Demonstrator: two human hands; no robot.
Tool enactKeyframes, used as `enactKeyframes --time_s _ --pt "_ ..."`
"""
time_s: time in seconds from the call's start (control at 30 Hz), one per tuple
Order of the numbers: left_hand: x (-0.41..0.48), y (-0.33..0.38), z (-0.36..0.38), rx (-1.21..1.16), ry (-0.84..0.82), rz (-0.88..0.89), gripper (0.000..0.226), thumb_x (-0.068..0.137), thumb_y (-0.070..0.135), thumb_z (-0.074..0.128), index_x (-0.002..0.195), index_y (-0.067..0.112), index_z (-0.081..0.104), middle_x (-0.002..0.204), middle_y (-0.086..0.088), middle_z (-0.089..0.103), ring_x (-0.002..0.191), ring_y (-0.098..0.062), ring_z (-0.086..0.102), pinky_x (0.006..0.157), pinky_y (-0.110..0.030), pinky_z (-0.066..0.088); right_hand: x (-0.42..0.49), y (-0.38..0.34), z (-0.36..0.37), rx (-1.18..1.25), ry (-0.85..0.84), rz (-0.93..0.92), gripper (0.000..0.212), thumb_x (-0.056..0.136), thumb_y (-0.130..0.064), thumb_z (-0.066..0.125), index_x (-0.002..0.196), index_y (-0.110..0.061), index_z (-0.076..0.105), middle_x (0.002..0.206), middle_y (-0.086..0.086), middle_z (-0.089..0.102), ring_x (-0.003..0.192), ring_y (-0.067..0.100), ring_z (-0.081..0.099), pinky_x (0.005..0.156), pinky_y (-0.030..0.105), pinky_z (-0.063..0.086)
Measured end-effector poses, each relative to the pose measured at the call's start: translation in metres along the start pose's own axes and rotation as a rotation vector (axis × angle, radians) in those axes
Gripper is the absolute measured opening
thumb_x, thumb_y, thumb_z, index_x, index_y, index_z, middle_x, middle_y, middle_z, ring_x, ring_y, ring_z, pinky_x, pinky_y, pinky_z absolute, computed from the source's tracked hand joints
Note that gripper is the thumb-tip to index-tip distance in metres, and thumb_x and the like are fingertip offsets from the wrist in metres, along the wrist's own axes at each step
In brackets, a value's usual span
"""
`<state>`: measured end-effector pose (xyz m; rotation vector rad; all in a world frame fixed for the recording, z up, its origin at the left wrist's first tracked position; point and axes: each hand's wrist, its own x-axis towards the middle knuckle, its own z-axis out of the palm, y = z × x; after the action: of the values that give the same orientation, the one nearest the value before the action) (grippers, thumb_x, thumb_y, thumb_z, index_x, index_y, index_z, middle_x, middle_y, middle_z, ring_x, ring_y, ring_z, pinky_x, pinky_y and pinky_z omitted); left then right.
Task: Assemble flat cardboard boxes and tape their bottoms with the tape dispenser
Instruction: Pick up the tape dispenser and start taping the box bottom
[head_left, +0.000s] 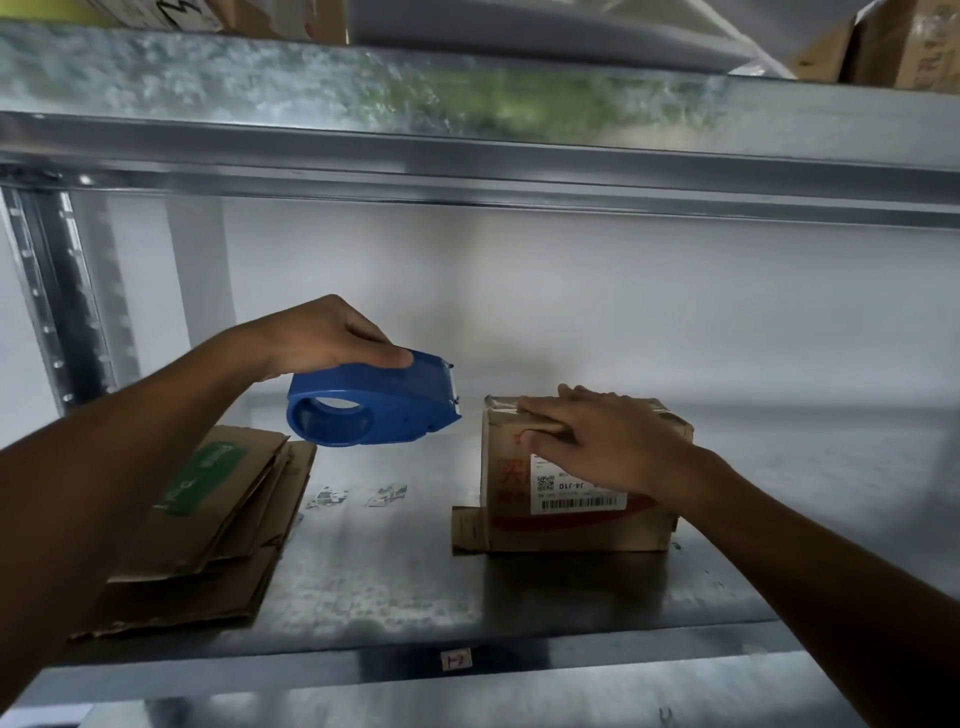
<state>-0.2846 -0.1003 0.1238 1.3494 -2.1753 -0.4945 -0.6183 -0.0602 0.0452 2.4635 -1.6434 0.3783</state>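
On the shelf (395, 571) one box (582, 525) looks taped under my spread right hand (608, 436); my left hand (322, 332) grips the dispenser (379, 402), flats (218, 519) remain.

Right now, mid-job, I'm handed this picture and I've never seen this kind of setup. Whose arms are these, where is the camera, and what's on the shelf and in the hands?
There is no machine here: these are a person's two bare arms, seen by one wide-angle camera worn on their head, looking forward and down. That is the only view.

The left hand grips a blue tape dispenser, held in the air above the metal shelf. The right hand lies flat, fingers straight, on top of a small assembled cardboard box, which has a white barcode label on its front. On the left side of the shelf lies a stack of flattened cardboard boxes. An upper shelf runs overhead.
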Motion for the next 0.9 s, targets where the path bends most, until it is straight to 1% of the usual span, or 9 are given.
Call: enactKeyframes --time_s 0.07,0.13,0.2,0.27,0.33,0.43,0.5,0.7,0.9 --pt "0.000 0.002 0.003 0.020 -0.010 -0.001 0.043 0.066 0.075 0.073 0.090 0.041 0.082 0.089 0.011 0.078 0.077 -0.011 0.075 0.066 -0.022 0.058 -0.001 -0.007 0.002 -0.044 0.035 -0.005 0.057 0.097 -0.069 0.027 0.145 -0.043 0.041 0.126 0.000 0.060 0.119 0.023 0.056 0.101 0.044 0.043" --pt "0.001 0.005 0.007 0.055 -0.023 -0.011 0.044 0.064 0.077 0.074 0.088 0.040 0.081 0.088 0.012 0.078 0.075 -0.009 0.075 0.065 -0.021 0.058 -0.001 -0.014 0.006 -0.105 0.060 0.013 0.062 0.092 -0.073 0.018 0.137 -0.039 0.043 0.120 0.002 0.061 0.114 0.025 0.057 0.098 0.046 0.044" --pt "0.002 0.009 0.012 0.103 -0.032 -0.017 0.051 0.059 0.082 0.072 0.086 0.039 0.081 0.085 0.014 0.078 0.074 -0.006 0.074 0.068 -0.024 0.059 0.001 -0.018 0.009 -0.152 0.074 0.026 0.068 0.087 -0.076 0.010 0.133 -0.037 0.041 0.129 0.005 0.058 0.121 0.028 0.054 0.101 0.050 0.044" --pt "0.004 0.014 0.016 0.157 -0.037 -0.025 0.058 0.055 0.084 0.066 0.086 0.038 0.081 0.084 0.014 0.077 0.073 -0.005 0.073 0.072 -0.028 0.059 0.005 -0.021 0.009 -0.170 0.079 0.006 0.075 0.087 -0.075 0.008 0.139 -0.033 0.040 0.153 0.005 0.043 0.140 0.031 0.041 0.111 0.058 0.036" --pt "0.005 0.019 0.021 0.234 -0.043 -0.024 0.060 0.055 0.086 0.063 0.086 0.037 0.081 0.082 0.016 0.076 0.073 -0.005 0.072 0.072 -0.029 0.059 0.007 -0.023 0.009 -0.178 0.090 -0.059 0.073 0.093 -0.070 0.012 0.145 -0.027 0.040 0.161 0.001 0.036 0.146 0.027 0.036 0.117 0.054 0.029" --pt "0.007 0.026 0.027 0.340 -0.009 -0.004 0.066 0.054 0.090 0.056 0.085 0.036 0.081 0.079 0.016 0.075 0.071 -0.006 0.071 0.070 -0.030 0.059 0.011 -0.023 0.009 -0.114 0.120 -0.116 0.058 0.101 -0.061 0.023 0.154 -0.038 0.027 0.138 0.000 0.058 0.122 0.026 0.058 0.100 0.041 0.044" --pt "0.009 0.030 0.031 0.377 0.007 -0.004 0.068 0.055 0.090 0.056 0.085 0.034 0.081 0.078 0.012 0.075 0.071 -0.008 0.070 0.070 -0.031 0.059 0.014 -0.022 0.009 -0.099 0.094 -0.112 0.060 0.098 -0.061 0.018 0.156 -0.046 0.018 0.130 -0.001 0.057 0.115 0.026 0.058 0.094 0.040 0.048" --pt "0.007 0.035 0.041 0.548 0.118 -0.015 0.052 0.075 0.080 0.063 0.090 0.032 0.080 0.080 0.010 0.075 0.073 -0.011 0.068 0.071 -0.038 0.059 0.021 -0.024 0.015 -0.138 0.171 -0.152 0.068 0.089 -0.077 0.010 0.142 -0.045 0.039 0.113 -0.002 0.056 0.102 0.023 0.057 0.077 0.035 0.045" --pt "0.007 0.044 0.056 0.801 0.292 0.061 0.051 0.075 0.079 0.060 0.081 0.030 0.075 0.068 0.013 0.067 0.061 -0.005 0.058 0.054 -0.024 0.038 0.018 -0.023 0.018 -0.166 0.218 -0.154 0.066 0.092 -0.075 0.008 0.139 -0.045 0.043 0.112 -0.002 0.059 0.100 0.022 0.059 0.075 0.035 0.047"
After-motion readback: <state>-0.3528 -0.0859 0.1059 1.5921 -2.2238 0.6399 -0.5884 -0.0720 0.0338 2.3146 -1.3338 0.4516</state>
